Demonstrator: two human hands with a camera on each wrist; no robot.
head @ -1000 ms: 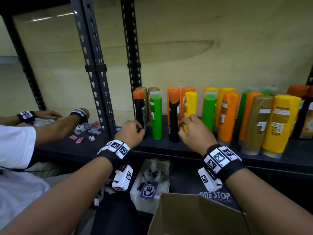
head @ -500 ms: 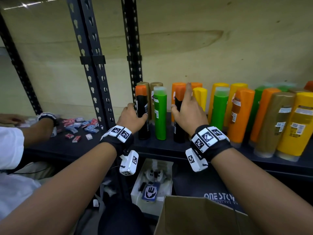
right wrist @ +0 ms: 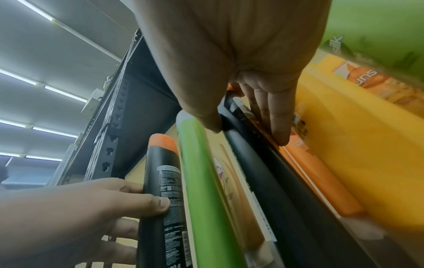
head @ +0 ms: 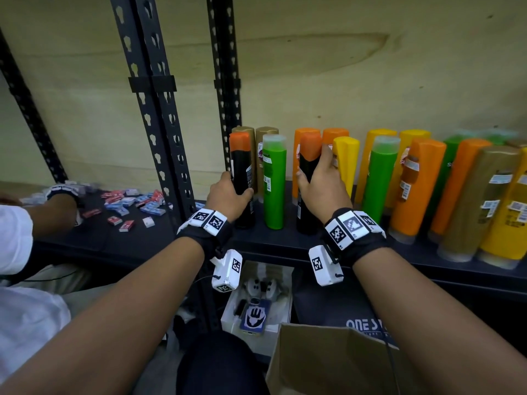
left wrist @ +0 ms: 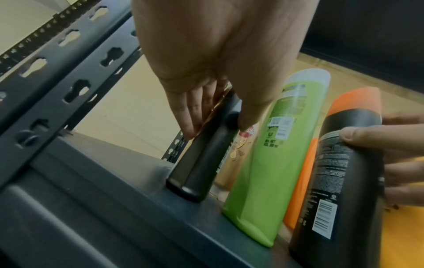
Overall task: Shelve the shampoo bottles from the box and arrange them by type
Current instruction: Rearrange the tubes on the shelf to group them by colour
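Observation:
Two black bottles with orange caps stand at the front of the dark shelf point(head: 285, 242), with a green bottle point(head: 274, 181) between them. My left hand point(head: 228, 195) grips the left black bottle point(head: 241, 172) low on its body, thumb on the front point(left wrist: 243, 119). My right hand point(head: 322, 183) wraps around the right black bottle point(head: 308, 161) near its middle. The right wrist view shows this bottle point(right wrist: 275, 181) tilted under my fingers point(right wrist: 278, 130). Behind stand gold, orange, yellow and green bottles in rows.
A brown cardboard box point(head: 328, 363) sits open below my right arm. A white tray of gadgets point(head: 228, 317) lies under the shelf. Black perforated uprights point(head: 154, 138) stand left of the bottles. Another person's arm point(head: 57, 212) works among small packets point(head: 128, 203) on the left.
Both hands have risen from the bottles' bases. My right hand, with fingers straight half a second ago, now curls round the right black bottle. My left hand has closed on the left one.

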